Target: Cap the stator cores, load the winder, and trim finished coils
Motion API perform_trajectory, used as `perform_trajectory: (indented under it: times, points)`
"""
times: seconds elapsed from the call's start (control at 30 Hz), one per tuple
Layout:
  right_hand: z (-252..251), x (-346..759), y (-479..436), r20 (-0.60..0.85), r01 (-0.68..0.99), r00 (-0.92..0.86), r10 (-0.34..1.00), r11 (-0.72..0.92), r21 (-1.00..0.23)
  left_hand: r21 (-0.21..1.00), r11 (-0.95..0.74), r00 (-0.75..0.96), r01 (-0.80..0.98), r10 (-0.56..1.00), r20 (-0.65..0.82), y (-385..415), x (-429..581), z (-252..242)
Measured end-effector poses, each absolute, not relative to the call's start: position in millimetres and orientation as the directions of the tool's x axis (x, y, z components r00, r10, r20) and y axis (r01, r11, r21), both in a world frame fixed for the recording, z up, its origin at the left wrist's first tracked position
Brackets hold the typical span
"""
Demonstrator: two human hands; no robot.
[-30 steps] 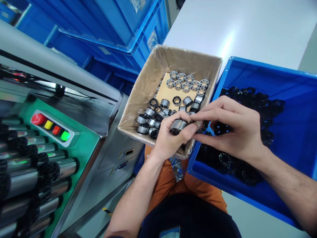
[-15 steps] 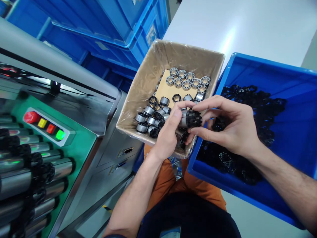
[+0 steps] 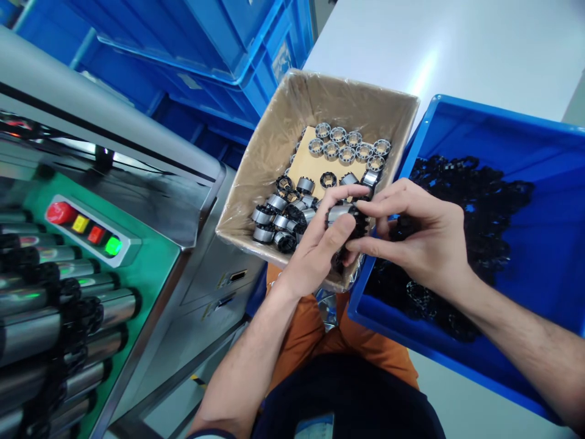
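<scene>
My left hand (image 3: pixel 315 253) is closed around a silver ring-shaped metal core (image 3: pixel 339 213), held above the front of a plastic-lined cardboard box (image 3: pixel 249 167). A black toothed plastic end piece (image 3: pixel 361 224) sits at the core's right end. My right hand (image 3: pixel 427 231) pinches that end piece between thumb and fingers, and another black piece (image 3: pixel 403 227) is tucked in its curled fingers. Fingers partly hide where core and end piece meet. Inside the box, several bare metal cores (image 3: pixel 346 155) stand in rows on a cardboard sheet, with cores bearing black ends (image 3: pixel 276 221) heaped nearer me.
To the right, a blue bin (image 3: pixel 393 332) contains a pile of black plastic pieces (image 3: pixel 475 207). At left stands a machine with a green panel (image 3: pixel 150 262), lit buttons (image 3: pixel 95 233) and rows of metal cylinders (image 3: pixel 31 332). Stacked blue crates (image 3: pixel 183 36) and a white table (image 3: pixel 479 55) lie behind.
My left thumb has moved right, over the core and against the black end piece. My right fingers have closed in on that end piece, shifting slightly left.
</scene>
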State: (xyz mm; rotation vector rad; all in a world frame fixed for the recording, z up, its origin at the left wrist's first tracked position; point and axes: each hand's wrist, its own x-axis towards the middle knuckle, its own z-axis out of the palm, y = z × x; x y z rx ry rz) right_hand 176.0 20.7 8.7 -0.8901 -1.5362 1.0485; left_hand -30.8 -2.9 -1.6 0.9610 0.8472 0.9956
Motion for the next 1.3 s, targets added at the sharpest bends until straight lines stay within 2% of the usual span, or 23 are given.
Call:
perform_trajectory:
  times: [0.27,0.43,0.6,0.73,0.8,0.87,0.93,0.97,1.03,1.1,1.13,1.2,1.3]
  points:
    - [11.0,176.7,15.6,0.222,0.011,-0.193,0.956,0.229,-0.973,0.908,0.261,0.306,-0.328,0.939,-0.159,-2.6,-27.2,1.1]
    - [14.9,177.4,16.6,0.272,0.04,-0.21,0.939,0.286,-0.957,0.914,0.243,0.284,-0.325,0.947,-0.15,-3.0,-25.6,1.9]
    - [19.0,178.8,17.4,0.225,0.043,-0.201,0.954,0.238,-0.97,0.932,0.237,0.303,-0.274,0.941,-0.15,-2.5,-29.0,-0.1]
    - [21.4,176.9,17.7,0.258,0.064,-0.227,0.939,0.279,-0.958,0.928,0.24,0.365,-0.284,0.922,-0.127,-1.3,-29.1,-6.2]
    - [23.2,177.1,21.0,0.2,0.053,-0.238,0.95,0.219,-0.974,0.94,0.221,0.369,-0.261,0.922,-0.114,-0.2,-29.8,-6.9]
    - [25.1,181.6,28.5,0.061,0.029,-0.216,0.974,0.069,-0.997,0.98,0.13,0.337,-0.15,0.939,-0.073,1.6,-34.7,-2.5]
    - [26.6,191.5,39.2,-0.096,-0.044,-0.163,0.982,-0.105,-0.993,0.992,-0.027,0.265,0.126,0.964,-0.007,3.9,-46.7,7.6]
    - [27.0,197.9,44.8,-0.16,-0.099,-0.145,0.976,-0.175,-0.98,0.947,-0.096,0.242,0.308,0.97,0.019,5.0,-55.2,14.2]
    - [26.9,210.2,53.7,-0.234,-0.197,-0.181,0.955,-0.268,-0.943,0.757,-0.174,0.244,0.629,0.97,0.02,6.0,-74.4,27.5]
    - [25.9,217.1,56.9,-0.237,-0.233,-0.28,0.93,-0.305,-0.923,0.603,-0.19,0.245,0.775,0.969,-0.01,4.8,-89.8,37.6]
    - [25.2,217.2,55.9,-0.215,-0.235,-0.317,0.924,-0.296,-0.926,0.587,-0.182,0.229,0.789,0.973,-0.006,3.1,-93.5,40.6]
    - [24.0,210.4,48.8,-0.152,-0.238,-0.333,0.931,-0.239,-0.941,0.682,-0.142,0.161,0.717,0.986,0.036,-2.4,-88.9,42.6]
    - [21.9,190.8,31.6,-0.064,-0.196,-0.269,0.961,-0.12,-0.973,0.906,-0.087,0.157,0.415,0.987,0.023,-10.6,-56.7,39.0]
